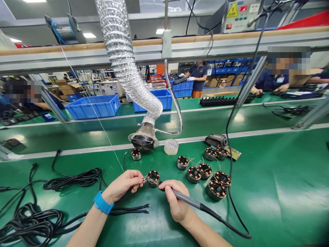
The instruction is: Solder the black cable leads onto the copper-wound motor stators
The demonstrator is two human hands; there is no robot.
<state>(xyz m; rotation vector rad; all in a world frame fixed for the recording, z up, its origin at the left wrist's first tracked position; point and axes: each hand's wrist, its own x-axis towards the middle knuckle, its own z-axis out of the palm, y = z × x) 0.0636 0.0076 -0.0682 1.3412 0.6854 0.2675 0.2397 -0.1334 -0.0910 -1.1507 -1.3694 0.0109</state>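
Note:
A grey soldering iron with a black cord lies in the closed fingers of my right hand. Its tip end is at the near right side of a round motor stator with copper windings. My left hand, below a blue wristband, pinches thin wire ends at the stator's left side; solder wire runs down toward this hand, but its end is hard to make out. Another stator stands behind, beneath the fume hood. Several more stators sit to the right.
Coiled black cables cover the left side. A round white tin and an iron stand are at the back. The iron's cord hangs on the right. People work beyond, near blue bins.

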